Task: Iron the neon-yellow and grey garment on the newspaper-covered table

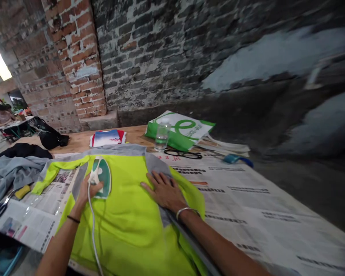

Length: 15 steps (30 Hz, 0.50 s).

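A neon yellow garment with grey panels [126, 191] lies spread over newspaper on the table. My left hand [87, 188] is wrapped round the handle of a green and white iron [104, 178], which rests on the garment's upper left part. From the iron a pale cord [93, 226] runs down toward me. My right hand [167, 191] lies flat, fingers spread, on the grey panel at the garment's right side, holding nothing.
Behind the garment are a folded cloth [107, 138], a clear bottle [161, 136], glasses [184, 154] and a green-white bag [181, 128]. At left lie scissors [0, 207], grey clothing [14, 172] and a black bag [49, 134]. A person [2, 115] sits far left. Brick wall behind.
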### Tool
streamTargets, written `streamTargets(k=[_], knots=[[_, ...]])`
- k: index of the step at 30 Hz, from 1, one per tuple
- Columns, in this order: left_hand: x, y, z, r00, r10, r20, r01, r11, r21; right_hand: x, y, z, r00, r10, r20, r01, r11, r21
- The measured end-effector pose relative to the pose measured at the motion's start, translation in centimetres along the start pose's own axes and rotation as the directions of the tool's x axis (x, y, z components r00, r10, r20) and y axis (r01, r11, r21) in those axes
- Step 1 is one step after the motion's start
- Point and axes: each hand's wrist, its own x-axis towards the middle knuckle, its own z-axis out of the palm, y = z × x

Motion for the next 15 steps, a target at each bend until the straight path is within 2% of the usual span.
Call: streamTargets(k=[3,6,9,15], knots=[[4.0,1.0,2.0,0.999,0.043,0.022,-0.043,0.999,-0.004,0.1,-0.3,-0.4,1.0,0.013,0.007,-0.013,1.0,-0.005],[5.1,1.4,2.9,0.998,0.063,0.019,-0.063,0.998,0.0,0.4,-0.4,-0.4,1.0,0.012,0.003,-0.012,1.0,0.0],[3.4,0.8,2.3,0.998,0.064,0.004,-0.065,0.998,0.018,0.8,-0.2,-0.2,1.0,0.009,0.008,-0.009,1.0,0.012],[-2.1,-0.3,0.5,0.999,0.042,-0.034,-0.04,0.998,0.045,2.4,0.6,-0.8,0.997,-0.055,0.046,0.053,0.998,0.036]])
